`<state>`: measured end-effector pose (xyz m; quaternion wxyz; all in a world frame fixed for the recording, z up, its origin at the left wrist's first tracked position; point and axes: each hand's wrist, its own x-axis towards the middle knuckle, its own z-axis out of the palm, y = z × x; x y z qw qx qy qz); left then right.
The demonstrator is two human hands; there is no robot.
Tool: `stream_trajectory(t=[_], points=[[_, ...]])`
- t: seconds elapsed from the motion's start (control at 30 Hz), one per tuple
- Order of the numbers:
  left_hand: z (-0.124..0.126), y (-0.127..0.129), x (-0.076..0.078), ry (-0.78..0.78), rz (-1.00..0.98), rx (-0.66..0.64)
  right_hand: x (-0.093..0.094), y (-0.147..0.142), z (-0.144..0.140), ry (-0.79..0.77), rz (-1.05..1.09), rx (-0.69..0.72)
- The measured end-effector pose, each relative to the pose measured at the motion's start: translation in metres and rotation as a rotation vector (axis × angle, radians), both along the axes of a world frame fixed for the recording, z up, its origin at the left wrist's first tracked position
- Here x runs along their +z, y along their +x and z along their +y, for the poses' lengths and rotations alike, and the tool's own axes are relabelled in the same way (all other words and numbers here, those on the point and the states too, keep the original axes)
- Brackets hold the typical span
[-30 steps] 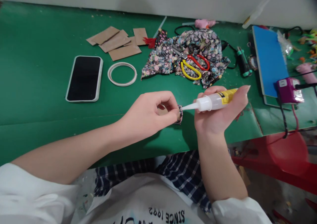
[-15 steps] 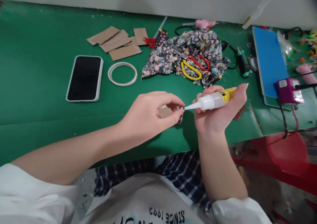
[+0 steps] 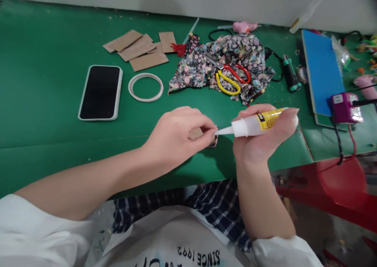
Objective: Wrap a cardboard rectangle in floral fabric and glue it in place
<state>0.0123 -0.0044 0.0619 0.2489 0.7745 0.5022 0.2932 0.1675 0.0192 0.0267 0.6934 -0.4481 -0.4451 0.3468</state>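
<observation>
- Left hand (image 3: 176,135) fingers pinch a small card piece (image 3: 196,133) with a bit of fabric at its edge, low over the table (image 3: 44,113), so the edge faces the nozzle.
- Right hand (image 3: 262,139) fingers wrap the glue bottle (image 3: 255,124), tip touching that edge.
- Farther back: tape ring (image 3: 145,87), phone (image 3: 101,92), card scraps (image 3: 138,50), scissors (image 3: 229,76) on floral cloth (image 3: 191,70).

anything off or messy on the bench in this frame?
No spill or damage shows. The scissors lie on top of the crumpled floral fabric, and the cardboard pieces overlap loosely. The green mat shows a seam or loose edge near the right hand.
</observation>
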Motion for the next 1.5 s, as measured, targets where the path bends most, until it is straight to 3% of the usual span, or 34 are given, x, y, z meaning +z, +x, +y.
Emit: stream_trajectory(t=[0.17,0.33,0.73,1.1,1.5], points=[[0.002,-0.001,0.002,-0.086,-0.049,-0.049,-0.003,0.002,0.003,0.011,0.086,0.05],[0.003,-0.004,0.005,-0.132,-0.097,-0.084,0.003,0.005,0.006,0.066,0.172,0.202],[0.002,-0.009,0.007,0.128,0.082,-0.203,0.006,0.01,0.006,0.142,0.053,0.128],[0.006,-0.01,0.01,-0.305,-0.24,-0.155,0.009,0.011,0.004,0.171,0.037,0.172],[0.007,-0.009,0.009,-0.407,-0.295,-0.118,0.008,0.011,0.005,0.156,0.007,0.145]])
